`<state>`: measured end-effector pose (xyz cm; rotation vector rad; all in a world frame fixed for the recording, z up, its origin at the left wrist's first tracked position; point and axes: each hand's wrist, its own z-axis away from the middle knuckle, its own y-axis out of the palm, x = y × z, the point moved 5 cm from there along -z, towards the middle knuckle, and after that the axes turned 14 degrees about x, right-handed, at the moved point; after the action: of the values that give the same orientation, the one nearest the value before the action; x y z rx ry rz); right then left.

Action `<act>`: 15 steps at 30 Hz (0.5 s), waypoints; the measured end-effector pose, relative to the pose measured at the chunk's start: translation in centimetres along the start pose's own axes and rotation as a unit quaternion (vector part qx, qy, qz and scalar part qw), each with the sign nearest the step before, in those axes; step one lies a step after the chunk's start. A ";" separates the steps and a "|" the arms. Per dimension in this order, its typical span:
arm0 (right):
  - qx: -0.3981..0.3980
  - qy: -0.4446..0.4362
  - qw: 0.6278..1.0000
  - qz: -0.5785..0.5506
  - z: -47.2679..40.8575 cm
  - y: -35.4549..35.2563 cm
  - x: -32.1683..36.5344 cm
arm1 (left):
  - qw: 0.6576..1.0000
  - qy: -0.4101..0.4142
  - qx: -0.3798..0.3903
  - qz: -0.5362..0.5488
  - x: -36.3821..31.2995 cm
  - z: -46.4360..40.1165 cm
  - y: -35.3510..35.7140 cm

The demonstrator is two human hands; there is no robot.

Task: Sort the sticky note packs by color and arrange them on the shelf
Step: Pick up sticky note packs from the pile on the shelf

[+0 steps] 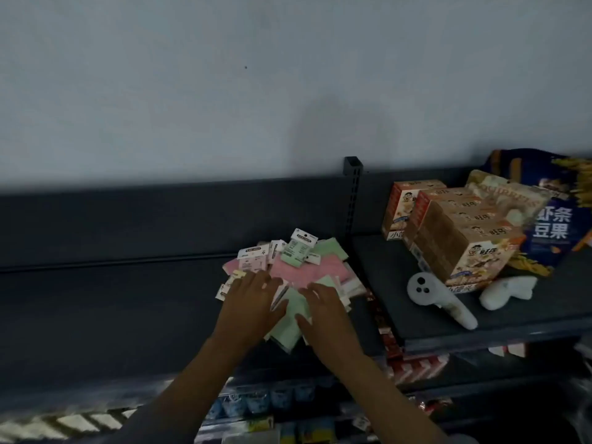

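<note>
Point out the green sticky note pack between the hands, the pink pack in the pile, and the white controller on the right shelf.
Pale green sticky note pack (290, 318), head view, its flat face.
Pink sticky note pack (296, 272), head view, its centre.
White handheld controller (426, 291), head view, its round button end.

Partly covered by the left hand (253, 302) and right hand (323, 310): the sticky note packs (304, 270), label print too blurred to read. Cut off at the right edge: the blue snack bag (554, 225). Blurred beyond telling: goods on the lower shelf (272, 405)
</note>
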<state>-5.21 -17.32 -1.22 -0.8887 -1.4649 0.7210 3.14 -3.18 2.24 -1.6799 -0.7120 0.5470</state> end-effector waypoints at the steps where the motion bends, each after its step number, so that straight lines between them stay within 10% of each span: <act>1: 0.007 0.000 0.999 0.031 0.0 0.9 -0.2 | 1.000 0.005 0.013 -0.005 -0.2 0.1 0.4; 15: -0.052 0.011 0.994 0.097 0.5 1.8 0.2 | 0.997 -0.044 0.062 0.002 -0.4 2.1 3.7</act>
<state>-5.50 -16.20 -2.73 -1.1281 -1.4198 0.7810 2.07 -2.56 -1.81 -1.5500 -0.7237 0.6577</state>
